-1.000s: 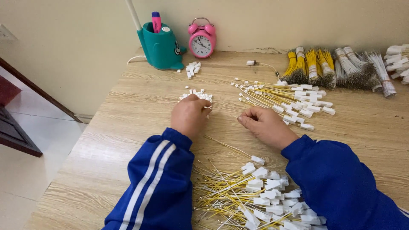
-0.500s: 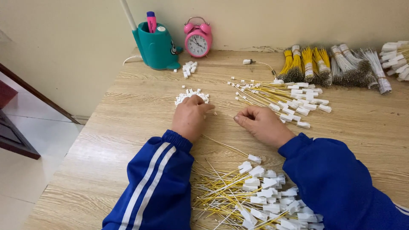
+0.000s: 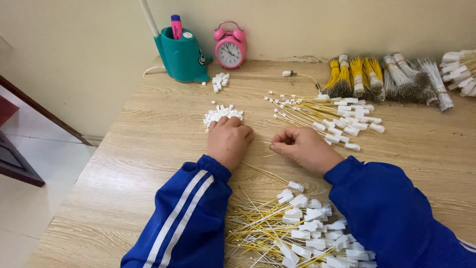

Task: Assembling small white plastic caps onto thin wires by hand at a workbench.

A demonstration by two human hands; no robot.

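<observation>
- Left hand is lying knuckles-up on the wooden table, fingers curled, tips touching the near edge of a small heap of white connector housings; any grip is hidden.
- Right hand is pinching a thin yellow wire between thumb and forefinger, its end poking toward the left hand.
- Finished yellow leads with white plugs are piling up between the blue sleeves.
- More wired leads are spreading out beyond the right hand.
</observation>
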